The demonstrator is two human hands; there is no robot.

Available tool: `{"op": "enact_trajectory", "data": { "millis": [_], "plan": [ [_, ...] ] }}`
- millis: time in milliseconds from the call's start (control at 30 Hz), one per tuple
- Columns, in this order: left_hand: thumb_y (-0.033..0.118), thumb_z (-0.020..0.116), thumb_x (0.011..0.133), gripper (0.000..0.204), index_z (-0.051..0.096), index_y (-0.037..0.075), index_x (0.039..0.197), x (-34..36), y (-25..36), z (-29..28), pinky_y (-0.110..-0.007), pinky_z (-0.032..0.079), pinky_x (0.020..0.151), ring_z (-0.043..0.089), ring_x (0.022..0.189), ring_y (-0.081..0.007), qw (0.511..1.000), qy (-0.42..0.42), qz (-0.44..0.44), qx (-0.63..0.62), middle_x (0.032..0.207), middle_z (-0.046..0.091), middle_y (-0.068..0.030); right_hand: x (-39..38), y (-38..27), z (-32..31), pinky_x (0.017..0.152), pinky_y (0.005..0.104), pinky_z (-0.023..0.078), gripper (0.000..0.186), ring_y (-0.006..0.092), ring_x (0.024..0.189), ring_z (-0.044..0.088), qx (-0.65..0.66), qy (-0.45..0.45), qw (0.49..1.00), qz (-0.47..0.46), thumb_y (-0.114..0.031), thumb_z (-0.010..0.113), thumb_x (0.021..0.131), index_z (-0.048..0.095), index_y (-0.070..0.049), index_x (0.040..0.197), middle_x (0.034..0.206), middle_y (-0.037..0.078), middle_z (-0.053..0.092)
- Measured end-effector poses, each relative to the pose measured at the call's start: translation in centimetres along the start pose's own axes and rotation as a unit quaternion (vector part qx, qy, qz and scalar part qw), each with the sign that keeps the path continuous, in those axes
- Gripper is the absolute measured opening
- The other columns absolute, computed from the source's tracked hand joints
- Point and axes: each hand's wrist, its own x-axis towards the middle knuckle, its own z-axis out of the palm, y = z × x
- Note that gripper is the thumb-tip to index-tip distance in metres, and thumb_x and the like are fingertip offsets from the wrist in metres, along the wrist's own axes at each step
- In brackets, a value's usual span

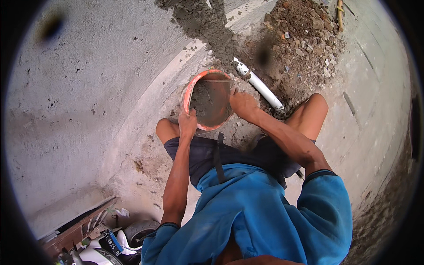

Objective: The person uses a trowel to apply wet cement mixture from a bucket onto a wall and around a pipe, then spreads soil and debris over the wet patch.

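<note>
An orange bucket (188, 95) with a mortar-smeared rim stands on the ground in front of me, beside the base of the wall. Wet grey mortar (204, 102) lies inside it. My left hand (187, 123) is closed on the bucket's near left rim. At the right side of the rim, my right hand (244, 105) is closed in a fist. A straight, thin edge crosses the bucket's far part next to that fist and looks like a trowel blade (219, 84); its handle is hidden in the hand.
A white pipe (265, 90) lies just right of the bucket, below a heap of soil and rubble (304, 42). Fresh mortar (201, 22) is piled along the foot of the grey wall (97, 79). A motorcycle (110, 247) stands at the lower left.
</note>
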Motion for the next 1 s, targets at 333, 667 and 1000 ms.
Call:
{"op": "enact_trajectory", "data": {
  "millis": [333,667,1000],
  "plan": [
    [0.039,0.060,0.099,0.066,0.045,-0.007,0.145,0.0,0.9,0.3,-0.038,0.049,0.098,0.062,0.117,-0.0267,0.999,-0.007,-0.001,-0.034,0.126,0.064,-0.0244,0.3,-2.1,3.8,0.059,0.0391,0.058,0.026,0.0267,0.071,0.073,0.201,-0.182,0.962,-0.043,-0.022,0.060,0.096,0.073,0.000,0.100,0.078,0.016,0.071],
    [0.075,0.033,0.098,0.094,0.027,0.003,0.158,-0.6,3.1,-1.2,-0.044,0.053,0.099,0.056,0.128,-0.0345,0.974,-0.061,-0.132,-0.174,0.147,0.048,-0.0228,-2.4,-3.7,2.7,0.043,0.0300,0.040,0.037,0.0108,0.047,0.050,0.687,-0.239,0.683,0.065,-0.034,0.058,0.102,0.068,0.001,0.095,0.061,0.003,0.055],
    [0.084,0.026,0.092,0.106,0.025,-0.001,0.156,0.4,-1.1,-3.8,-0.053,0.057,0.094,0.057,0.126,-0.0382,0.944,-0.028,-0.227,-0.237,0.149,0.045,-0.0234,-5.2,-3.4,-3.9,0.047,0.0246,0.043,0.035,0.0089,0.054,0.048,0.938,-0.079,0.335,0.030,-0.023,0.052,0.104,0.054,0.002,0.129,0.075,0.003,0.053]
  ]
}}
